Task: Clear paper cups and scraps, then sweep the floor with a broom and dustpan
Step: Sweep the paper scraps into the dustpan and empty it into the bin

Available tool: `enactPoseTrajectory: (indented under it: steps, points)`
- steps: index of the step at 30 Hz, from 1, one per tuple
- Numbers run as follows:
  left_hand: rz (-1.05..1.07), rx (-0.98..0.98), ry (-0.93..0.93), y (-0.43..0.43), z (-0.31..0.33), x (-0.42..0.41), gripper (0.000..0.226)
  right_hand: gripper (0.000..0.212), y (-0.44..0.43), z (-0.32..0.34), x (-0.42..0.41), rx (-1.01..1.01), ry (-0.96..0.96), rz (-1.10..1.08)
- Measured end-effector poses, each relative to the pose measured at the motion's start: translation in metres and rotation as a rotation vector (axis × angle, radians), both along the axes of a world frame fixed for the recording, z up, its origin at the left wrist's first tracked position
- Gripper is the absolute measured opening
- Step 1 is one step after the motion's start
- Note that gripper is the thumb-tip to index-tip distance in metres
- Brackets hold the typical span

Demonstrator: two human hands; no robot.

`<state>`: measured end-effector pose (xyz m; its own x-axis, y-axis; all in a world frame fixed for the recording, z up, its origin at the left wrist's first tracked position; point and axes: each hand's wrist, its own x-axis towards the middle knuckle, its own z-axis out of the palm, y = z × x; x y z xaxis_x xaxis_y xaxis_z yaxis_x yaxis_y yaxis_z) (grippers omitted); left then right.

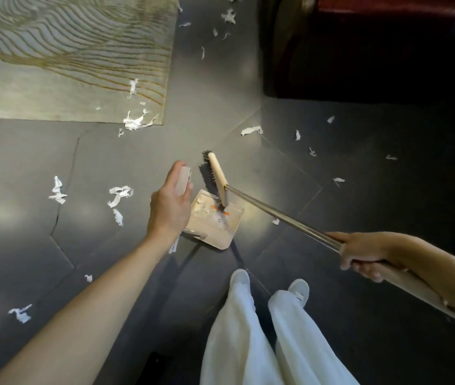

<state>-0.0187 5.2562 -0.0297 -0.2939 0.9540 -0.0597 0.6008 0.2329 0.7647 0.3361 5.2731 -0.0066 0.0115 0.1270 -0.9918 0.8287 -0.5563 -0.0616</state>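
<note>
My left hand (pixel 169 205) grips the beige top of the dustpan handle (pixel 183 180). The beige dustpan (pixel 215 227) stands on the dark tiled floor just ahead of my feet, with a few white scraps inside. My right hand (pixel 362 255) grips the metal pole of the broom (pixel 284 216). The broom head (pixel 218 179) is tilted, its lower end over the mouth of the pan and its dark bristles facing left. White paper scraps (pixel 119 194) lie scattered over the floor, with a heap (pixel 136 122) on the rug corner.
A pale rug with wavy gold lines (pixel 68 56) covers the upper left. Dark furniture (pixel 373 45) fills the upper right. More scraps (pixel 251 130) lie ahead and to the right. My white trousers and shoes (pixel 270 315) are at the bottom centre.
</note>
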Motion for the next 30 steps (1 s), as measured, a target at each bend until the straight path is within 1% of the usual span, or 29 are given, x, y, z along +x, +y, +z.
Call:
enactPoseTrajectory:
  steps: [3, 6, 8, 11, 13, 16, 21, 24, 30]
  points:
    - [-0.125, -0.019, -0.007, 0.005, 0.003, 0.015, 0.029, 0.080, -0.018, 0.003, 0.027, 0.119, -0.100, -0.080]
    - [-0.270, -0.050, -0.006, 0.016, 0.004, 0.030, 0.026, 0.081, -0.036, 0.004, 0.046, 0.216, -0.187, -0.066]
    - [-0.362, -0.099, -0.017, 0.027, 0.003, 0.038, 0.028, 0.082, -0.049, 0.000, 0.058, 0.245, -0.236, -0.065]
    - [-0.461, -0.152, -0.021, 0.036, -0.002, 0.052, 0.035, 0.083, -0.066, -0.014, 0.072, 0.237, -0.298, -0.069]
    - [-0.499, -0.141, -0.002, 0.037, -0.006, 0.068, 0.037, 0.076, -0.078, -0.026, 0.072, 0.199, -0.269, -0.109]
    - [-0.525, -0.105, 0.022, 0.033, -0.008, 0.095, 0.036, 0.066, -0.100, -0.038, 0.062, 0.126, -0.157, -0.221]
    - [-0.516, -0.068, 0.006, 0.034, -0.004, 0.128, 0.034, 0.069, -0.103, -0.024, 0.062, 0.035, -0.024, -0.246]
    - [-0.523, -0.079, 0.004, 0.039, -0.002, 0.140, 0.035, 0.067, -0.091, -0.001, 0.079, 0.060, -0.023, -0.232]
    - [-0.520, -0.057, -0.051, 0.069, 0.006, 0.178, 0.030, 0.069, -0.076, 0.032, 0.129, 0.173, -0.094, -0.321]
